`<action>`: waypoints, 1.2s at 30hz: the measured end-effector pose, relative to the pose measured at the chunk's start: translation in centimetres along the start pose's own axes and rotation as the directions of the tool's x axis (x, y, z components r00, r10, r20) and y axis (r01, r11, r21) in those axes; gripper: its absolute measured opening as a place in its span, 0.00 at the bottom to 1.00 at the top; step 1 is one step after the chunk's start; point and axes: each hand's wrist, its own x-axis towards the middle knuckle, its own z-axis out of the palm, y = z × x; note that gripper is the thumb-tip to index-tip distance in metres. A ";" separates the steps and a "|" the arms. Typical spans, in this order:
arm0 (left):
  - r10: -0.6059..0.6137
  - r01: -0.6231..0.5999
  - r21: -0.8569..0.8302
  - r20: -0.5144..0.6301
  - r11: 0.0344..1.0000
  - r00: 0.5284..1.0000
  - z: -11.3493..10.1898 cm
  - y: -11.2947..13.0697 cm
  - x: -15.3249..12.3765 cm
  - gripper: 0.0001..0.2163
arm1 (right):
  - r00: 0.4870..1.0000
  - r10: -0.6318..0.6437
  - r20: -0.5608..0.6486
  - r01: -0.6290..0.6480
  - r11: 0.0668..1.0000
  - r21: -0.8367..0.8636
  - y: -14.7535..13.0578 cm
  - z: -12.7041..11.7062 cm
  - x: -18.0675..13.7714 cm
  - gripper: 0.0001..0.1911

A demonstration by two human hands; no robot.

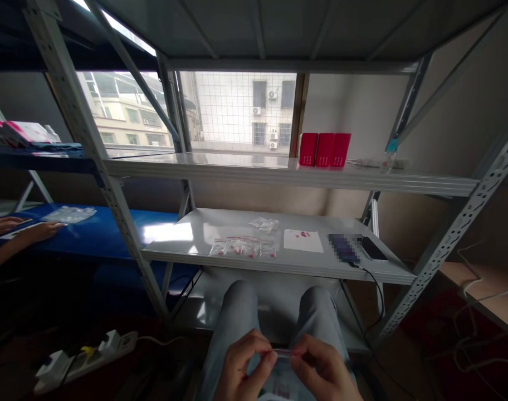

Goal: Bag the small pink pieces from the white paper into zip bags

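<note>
I have both hands low in the head view, over the lap, with a clear bag (283, 353) stretched between them. The left hand (248, 362) pinches one end of its upper edge, thumb against fingertips, and the right hand (321, 367) pinches the other end the same way, so each grip is narrow. The bag hangs above and between the legs (239, 312), in front of the grey shelf (220, 223); I cannot make out what is in its lower part. On that shelf I see a row of small bags (243, 247) with red marks near the front edge, a pile of clear packets (265, 224) behind it, and to the right a sheet (293, 243) with red bits (305, 234) on it. Beyond the sheet lie a pixelated thing I cannot name, a cable (373, 275) running down beside it, and a phone (374, 249). Three red boxes (324, 149) stand on the upper shelf (237, 165). Off to my left, a co-worker's hands (40, 233) are at the blue shelf (112, 228), near some clear plastic (70, 214).
</note>
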 end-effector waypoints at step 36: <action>-0.133 0.136 0.024 -0.089 0.990 0.987 1.1 5.1 -5.0 0.15 | 0.991 -0.103 -0.089 0.115 0.982 0.148 -2.8 1.0 -6.3 0.20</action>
